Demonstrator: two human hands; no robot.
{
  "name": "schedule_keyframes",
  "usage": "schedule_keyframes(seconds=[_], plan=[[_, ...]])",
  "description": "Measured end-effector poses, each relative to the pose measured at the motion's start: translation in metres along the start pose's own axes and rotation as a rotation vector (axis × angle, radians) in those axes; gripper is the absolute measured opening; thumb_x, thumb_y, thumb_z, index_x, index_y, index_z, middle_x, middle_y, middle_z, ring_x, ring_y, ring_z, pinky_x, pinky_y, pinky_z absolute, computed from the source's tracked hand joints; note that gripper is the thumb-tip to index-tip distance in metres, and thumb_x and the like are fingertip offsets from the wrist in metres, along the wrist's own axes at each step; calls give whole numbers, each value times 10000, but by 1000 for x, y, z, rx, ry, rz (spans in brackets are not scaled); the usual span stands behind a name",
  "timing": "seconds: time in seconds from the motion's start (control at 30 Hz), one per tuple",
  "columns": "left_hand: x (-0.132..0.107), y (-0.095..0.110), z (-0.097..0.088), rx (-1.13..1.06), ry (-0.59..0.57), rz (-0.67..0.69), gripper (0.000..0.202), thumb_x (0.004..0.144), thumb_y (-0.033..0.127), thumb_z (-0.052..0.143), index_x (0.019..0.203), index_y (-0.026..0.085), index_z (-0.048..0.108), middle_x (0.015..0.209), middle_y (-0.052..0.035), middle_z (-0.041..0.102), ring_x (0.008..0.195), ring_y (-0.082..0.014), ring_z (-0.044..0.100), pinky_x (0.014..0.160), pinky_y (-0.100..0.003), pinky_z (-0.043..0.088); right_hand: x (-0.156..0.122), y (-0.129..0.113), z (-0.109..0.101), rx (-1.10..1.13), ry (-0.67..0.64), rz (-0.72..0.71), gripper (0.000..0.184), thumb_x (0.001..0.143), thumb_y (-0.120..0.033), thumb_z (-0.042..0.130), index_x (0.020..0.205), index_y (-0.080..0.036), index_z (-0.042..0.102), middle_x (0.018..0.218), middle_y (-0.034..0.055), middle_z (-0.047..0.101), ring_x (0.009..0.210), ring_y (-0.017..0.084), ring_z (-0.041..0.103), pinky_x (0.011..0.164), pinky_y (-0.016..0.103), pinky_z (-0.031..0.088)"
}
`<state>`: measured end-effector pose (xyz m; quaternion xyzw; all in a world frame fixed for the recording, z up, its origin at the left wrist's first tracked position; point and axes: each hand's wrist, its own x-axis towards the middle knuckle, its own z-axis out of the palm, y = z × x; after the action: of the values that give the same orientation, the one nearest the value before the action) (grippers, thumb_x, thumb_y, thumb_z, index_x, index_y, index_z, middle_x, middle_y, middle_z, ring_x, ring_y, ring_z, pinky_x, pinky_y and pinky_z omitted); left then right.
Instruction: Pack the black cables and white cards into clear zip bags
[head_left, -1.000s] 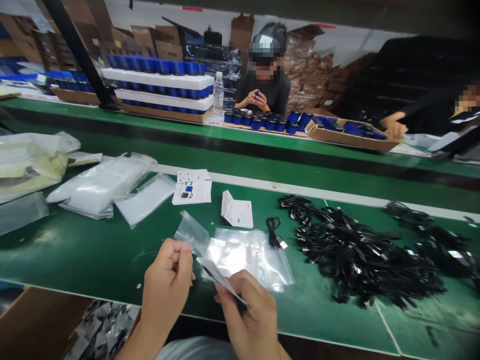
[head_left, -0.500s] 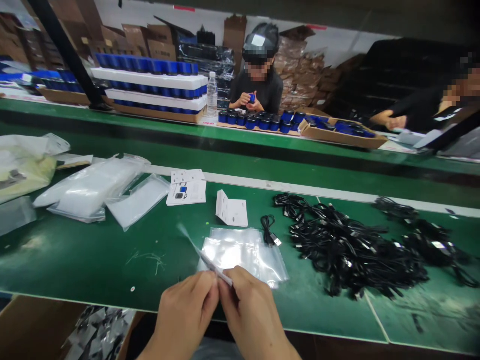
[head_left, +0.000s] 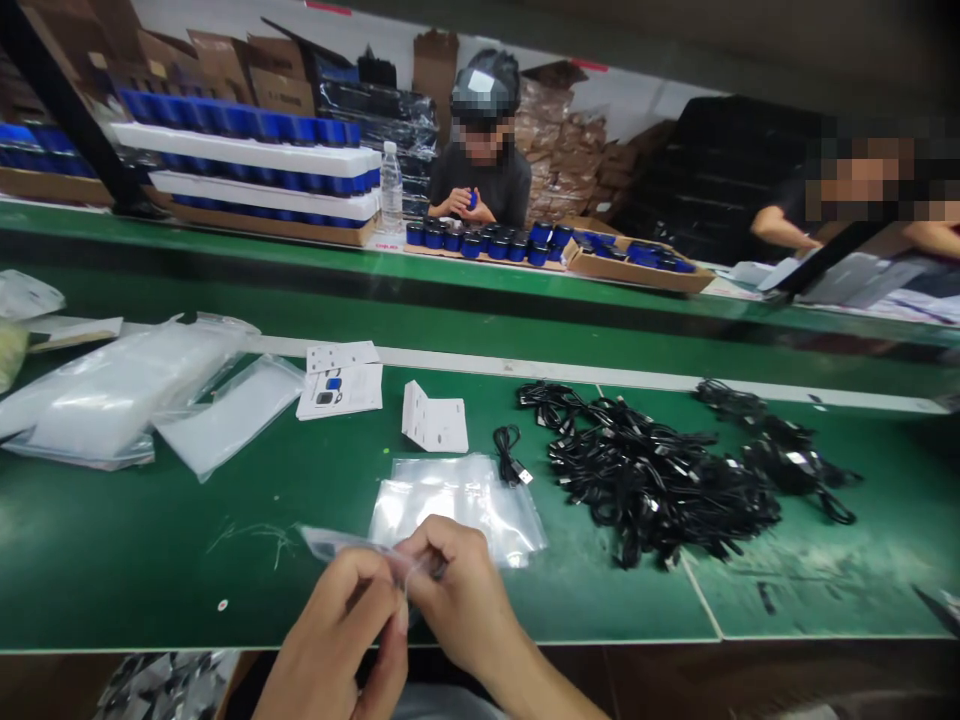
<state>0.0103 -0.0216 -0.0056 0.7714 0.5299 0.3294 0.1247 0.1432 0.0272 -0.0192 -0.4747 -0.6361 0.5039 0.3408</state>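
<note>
Both of your hands are engaged with one clear bag (head_left: 330,542), positioned above the near part of the desk (head_left: 570,610). Your left hand (head_left: 345,630) has its fingers closed on the bag. Your right hand (head_left: 457,590) has its fingers pinched on the same bag, just beside the left. The free end of the bag projects to the left, past your left fingers. Your hands cover the remainder; its contents cannot be determined.

Beyond your right hand, transparent sleeves (head_left: 461,495) lie flat and overlapping on the desk. A single coiled cable (head_left: 510,455) lies at their far right corner, plug toward you. Further right is the large cable pile (head_left: 660,480).

Behind the sleeves, locate the folded leaflet (head_left: 437,422), one panel raised. To its left lies the leaflet stack (head_left: 341,388), then a flat plastic packet (head_left: 232,415) and a bulkier packet (head_left: 112,390). Across the line, a co-worker (head_left: 480,170) holds a blue item (head_left: 472,200) in both hands.
</note>
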Motion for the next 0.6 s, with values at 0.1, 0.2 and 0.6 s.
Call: schedule_keyframes(seconds=[0.1,0.2,0.6], plan=[[2,-4,1,-12,-28,-27,120,870,161,385,797,244,430,796,8,503,720,-126,563,646,-206,479,4,-5,-18,-61,-100,8,66,776,-140,598,743,-151,654,626,-21,631,561,98,568,521,177,431],[9,-9,6,-25,-88,-118,151,884,176,367,757,236,424,776,13,509,705,-126,562,639,-218,469,14,-9,-52,-417,9,-57,175,799,-252,642,952,-167,647,843,35,676,729,158,624,653,246,484],[41,-11,30,0,-165,-301,213,831,171,361,626,225,375,670,41,493,567,-113,525,546,-230,420,54,3,-86,-1081,371,125,87,814,-81,531,811,-63,616,841,213,645,810,301,629,707,387,452]])
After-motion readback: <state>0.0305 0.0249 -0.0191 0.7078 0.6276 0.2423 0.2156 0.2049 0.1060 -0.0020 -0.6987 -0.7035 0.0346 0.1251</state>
